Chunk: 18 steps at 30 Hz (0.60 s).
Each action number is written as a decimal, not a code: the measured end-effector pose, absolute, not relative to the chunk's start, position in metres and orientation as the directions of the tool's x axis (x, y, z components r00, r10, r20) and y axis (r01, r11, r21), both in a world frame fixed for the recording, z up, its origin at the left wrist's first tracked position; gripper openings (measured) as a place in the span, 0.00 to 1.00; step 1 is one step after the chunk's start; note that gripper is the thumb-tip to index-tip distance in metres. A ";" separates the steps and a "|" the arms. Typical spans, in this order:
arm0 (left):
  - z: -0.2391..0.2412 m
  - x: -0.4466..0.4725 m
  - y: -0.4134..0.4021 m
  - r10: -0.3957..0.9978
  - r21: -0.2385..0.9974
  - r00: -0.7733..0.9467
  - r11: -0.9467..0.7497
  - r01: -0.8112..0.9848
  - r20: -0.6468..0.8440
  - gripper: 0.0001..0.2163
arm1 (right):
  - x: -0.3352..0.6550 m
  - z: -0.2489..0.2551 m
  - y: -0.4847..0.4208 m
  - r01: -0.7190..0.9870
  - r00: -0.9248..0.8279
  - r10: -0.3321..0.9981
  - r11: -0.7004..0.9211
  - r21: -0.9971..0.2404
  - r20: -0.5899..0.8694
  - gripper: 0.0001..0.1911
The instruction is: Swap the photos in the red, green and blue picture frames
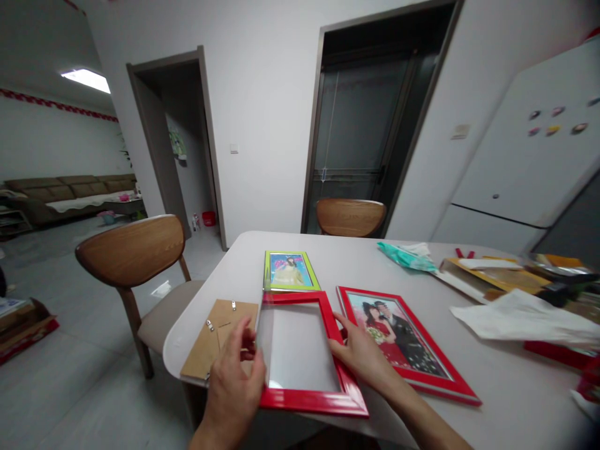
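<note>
A white table point(509, 375) is set with three picture frames, and places are best given from the open red frame point(304, 402), which is found at the table's near edge. Beyond it, to the left and at the far side, a left-hand chair point(134, 253) and a far chair point(351, 215) are seen. To its right, just past the right hand, a filled red frame point(447, 378) is laid flat, with a picture of a couple in place. Well to its right, a white sheet point(527, 315) and a teal packet point(407, 256) are left among wrappings. To its left, a brown backing board point(222, 312) is laid. Just beyond it, a smaller green frame point(291, 289) is set, also with its picture in.

Two frames can thus be judged filled; no picture is shown in the open one, and the backing board is off, so both seem left to be fitted.

The hands are held apart. The frame's right bar is gripped by the right hand point(359, 350). Its left side is met by the curled left hand point(237, 375); whether a clear pane there is pinched cannot be told. On the board, small metal fittings point(233, 305) are seen.
</note>
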<state>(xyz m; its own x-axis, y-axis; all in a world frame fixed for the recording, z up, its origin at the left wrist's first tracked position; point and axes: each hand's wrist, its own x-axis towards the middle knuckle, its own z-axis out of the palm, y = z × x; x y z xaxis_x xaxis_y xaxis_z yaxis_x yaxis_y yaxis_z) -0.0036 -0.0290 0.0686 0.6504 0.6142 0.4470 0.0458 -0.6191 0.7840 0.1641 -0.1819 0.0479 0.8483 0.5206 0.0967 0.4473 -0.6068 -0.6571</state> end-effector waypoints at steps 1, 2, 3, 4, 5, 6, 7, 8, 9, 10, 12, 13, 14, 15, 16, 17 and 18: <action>0.065 -0.009 -0.020 0.678 0.831 0.626 -0.549 0.084 0.385 0.20 | 0.165 0.044 -0.183 0.499 0.838 0.533 -0.655 -0.567 0.121 0.27; 0.061 -0.015 -0.010 0.720 0.870 0.614 -0.482 0.107 0.324 0.21 | 0.165 0.041 -0.183 0.535 0.825 0.550 -0.681 -0.501 0.134 0.26; 0.054 -0.019 -0.002 0.741 0.898 0.613 -0.425 0.112 0.274 0.21 | 0.164 0.038 -0.183 0.561 0.812 0.566 -0.693 -0.452 0.140 0.24; 0.047 -0.023 0.006 0.745 0.918 0.623 -0.382 0.105 0.239 0.22 | 0.164 0.036 -0.183 0.582 0.801 0.581 -0.699 -0.416 0.143 0.23; 0.040 -0.026 0.012 0.741 0.931 0.638 -0.352 0.101 0.210 0.23 | 0.163 0.034 -0.182 0.598 0.791 0.596 -0.703 -0.386 0.140 0.21; 0.033 -0.029 0.017 0.734 0.936 0.653 -0.336 0.109 0.187 0.23 | 0.162 0.032 -0.180 0.609 0.784 0.606 -0.708 -0.358 0.133 0.20; 0.028 -0.030 0.021 0.725 0.932 0.668 -0.337 0.132 0.167 0.23 | 0.161 0.031 -0.179 0.616 0.780 0.614 -0.715 -0.331 0.124 0.19; 0.024 -0.031 0.023 0.719 0.919 0.679 -0.354 0.171 0.150 0.22 | 0.160 0.031 -0.178 0.622 0.776 0.620 -0.721 -0.305 0.117 0.18; 0.022 -0.032 0.023 0.714 0.897 0.687 -0.384 0.218 0.138 0.22 | 0.159 0.030 -0.177 0.629 0.772 0.626 -0.726 -0.280 0.111 0.17; 0.021 -0.032 0.023 0.707 0.867 0.695 -0.423 0.265 0.132 0.21 | 0.158 0.031 -0.177 0.631 0.771 0.628 -0.732 -0.255 0.104 0.17; 0.023 -0.032 0.022 0.683 0.796 0.718 -0.507 0.330 0.137 0.20 | 0.156 0.032 -0.176 0.633 0.772 0.627 -0.744 -0.213 0.107 0.16; 0.025 -0.032 0.021 0.669 0.763 0.730 -0.543 0.350 0.142 0.20 | 0.155 0.034 -0.176 0.637 0.770 0.626 -0.745 -0.199 0.124 0.15; 0.027 -0.032 0.021 0.656 0.732 0.740 -0.576 0.363 0.149 0.20 | 0.154 0.035 -0.176 0.643 0.766 0.626 -0.742 -0.190 0.150 0.15; 0.029 -0.033 0.021 0.645 0.701 0.747 -0.606 0.375 0.159 0.20 | 0.153 0.037 -0.176 0.650 0.759 0.624 -0.736 -0.187 0.184 0.15; 0.031 -0.033 0.021 0.639 0.668 0.750 -0.634 0.389 0.170 0.20 | 0.152 0.038 -0.175 0.660 0.751 0.623 -0.726 -0.195 0.219 0.15; 0.032 -0.033 0.021 0.634 0.631 0.751 -0.662 0.404 0.184 0.20 | 0.151 0.039 -0.173 0.673 0.739 0.626 -0.708 -0.216 0.249 0.16; 0.033 -0.034 0.021 0.627 0.594 0.752 -0.690 0.415 0.203 0.20 | 0.150 0.040 -0.171 0.684 0.729 0.630 -0.684 -0.253 0.267 0.17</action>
<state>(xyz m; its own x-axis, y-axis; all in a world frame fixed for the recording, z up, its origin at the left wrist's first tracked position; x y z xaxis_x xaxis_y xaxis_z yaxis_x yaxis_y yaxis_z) -0.0339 0.0209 0.0331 0.7524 0.6268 0.2026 0.4146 -0.6896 0.5937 0.1495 -0.1705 0.0404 0.7288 0.6304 0.2674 0.6843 -0.6841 -0.2525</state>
